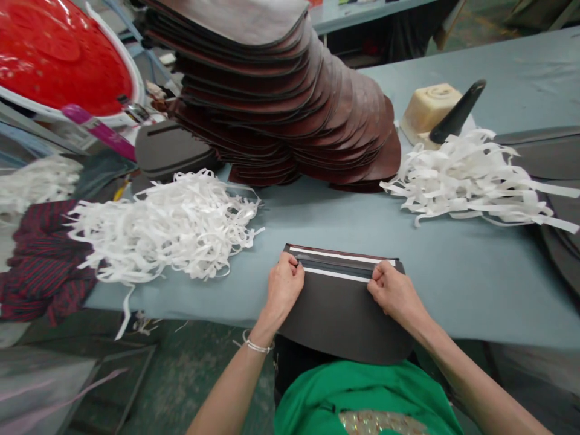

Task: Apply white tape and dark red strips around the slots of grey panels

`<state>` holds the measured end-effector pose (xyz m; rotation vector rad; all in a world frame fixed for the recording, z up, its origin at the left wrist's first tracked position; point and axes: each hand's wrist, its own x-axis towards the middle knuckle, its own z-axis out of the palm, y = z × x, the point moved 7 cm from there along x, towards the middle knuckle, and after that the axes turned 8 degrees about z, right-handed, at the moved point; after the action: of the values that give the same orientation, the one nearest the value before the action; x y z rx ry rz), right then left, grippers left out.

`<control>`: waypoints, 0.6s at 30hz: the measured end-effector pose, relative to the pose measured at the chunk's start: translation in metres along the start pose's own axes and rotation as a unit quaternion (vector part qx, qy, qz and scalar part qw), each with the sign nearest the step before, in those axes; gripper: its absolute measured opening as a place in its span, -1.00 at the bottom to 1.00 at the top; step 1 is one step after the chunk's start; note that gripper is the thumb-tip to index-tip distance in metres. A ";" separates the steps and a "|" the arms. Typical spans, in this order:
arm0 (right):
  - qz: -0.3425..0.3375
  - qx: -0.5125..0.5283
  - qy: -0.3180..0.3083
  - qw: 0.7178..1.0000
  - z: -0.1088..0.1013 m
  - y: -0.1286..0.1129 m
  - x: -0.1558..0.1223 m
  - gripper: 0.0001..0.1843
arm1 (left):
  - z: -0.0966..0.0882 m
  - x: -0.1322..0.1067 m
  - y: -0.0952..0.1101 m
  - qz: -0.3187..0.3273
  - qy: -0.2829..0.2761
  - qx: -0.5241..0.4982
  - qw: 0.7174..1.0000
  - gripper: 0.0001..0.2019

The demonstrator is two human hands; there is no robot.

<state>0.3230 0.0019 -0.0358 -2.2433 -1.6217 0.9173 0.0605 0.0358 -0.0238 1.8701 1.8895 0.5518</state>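
Note:
In front of me a dark grey panel (347,320) with a rounded near edge lies partly on the table and overhangs its front edge. Along its far side run two white tape strips (335,275), with a dark strip (335,264) between them that looks like zipper tape. My left hand (284,284) pinches the left end of this dark strip, fingers closed. At the opposite end, my right hand (393,293) is also closed in a pinch, beside the white tape. The fingers partly hide what they grip.
Stacked brown leather pieces (290,103) rise beyond the panel. White strip heaps lie left (176,226) and right (466,175). Behind the right heap are a yellowish block (428,109) and a black handle (457,112). More dark panels (562,205) lie at far right.

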 end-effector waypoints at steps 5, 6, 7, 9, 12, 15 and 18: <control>-0.172 -0.055 0.030 0.983 -0.001 -0.031 -0.011 -0.79 | -0.022 -0.006 -0.012 0.016 0.085 0.055 0.995 -0.84; -0.224 -0.062 0.037 0.972 0.001 -0.042 -0.015 -0.74 | -0.026 -0.007 -0.014 0.021 0.099 0.081 0.992 -0.81; -0.275 -0.071 0.040 0.958 0.005 -0.053 -0.020 -0.70 | -0.028 -0.008 -0.014 0.026 0.109 0.106 0.988 -0.74; -0.346 -0.096 0.042 0.932 0.016 -0.071 -0.025 -0.68 | -0.028 -0.008 -0.014 0.029 0.114 0.141 0.983 -0.62; -0.372 -0.108 0.056 0.920 0.028 -0.083 -0.023 -0.72 | -0.024 -0.005 -0.016 0.002 0.092 0.121 0.988 -0.59; -0.367 -0.074 0.076 0.924 0.030 -0.083 -0.019 -0.76 | -0.019 -0.002 -0.020 -0.037 0.059 -0.003 0.998 -0.62; -0.370 -0.041 0.094 0.923 0.026 -0.080 -0.018 -0.80 | -0.025 0.000 -0.019 -0.035 0.047 -0.162 0.985 -0.62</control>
<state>0.2420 0.0103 -0.0081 -1.4638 -2.1771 0.4178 0.0311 0.0354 -0.0138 1.5868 1.7887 0.8808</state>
